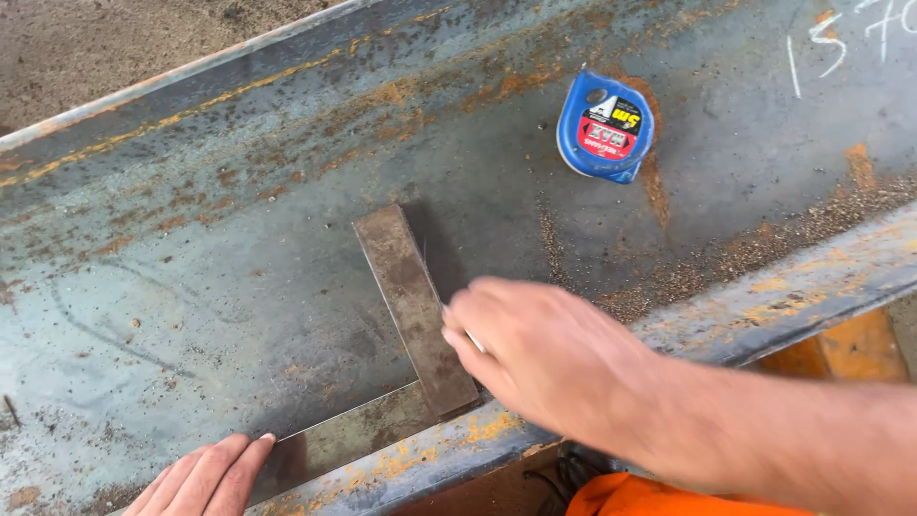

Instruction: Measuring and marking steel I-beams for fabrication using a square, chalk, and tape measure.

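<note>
1. Head view: a steel square (413, 306) lies flat on a rusty steel beam (191, 248), its thick stock pointing up the beam's web and its thin blade running along the near edge toward the lower left.
2. Left hand (205, 480), fingers together and flat, presses down on the end of the blade at the near edge; it grips nothing.
3. Right hand (544, 358) is closed around a thin marker (474, 340), whose pale tip shows just beside the right side of the stock.
4. As to progress, the square looks set and held in place; no fresh line is plain along the stock, so I judge the marking hardly started or hidden in the blur and shadow.
5. The square is dull brown-grey, worn and rust-stained, much like the beam beneath it.
6. A blue tape measure (606, 125) lies well apart, toward the far right of the web, beside chalk scribbles (820, 43).
7. An orange sleeve or garment (650, 497) shows below the near flange.
</note>
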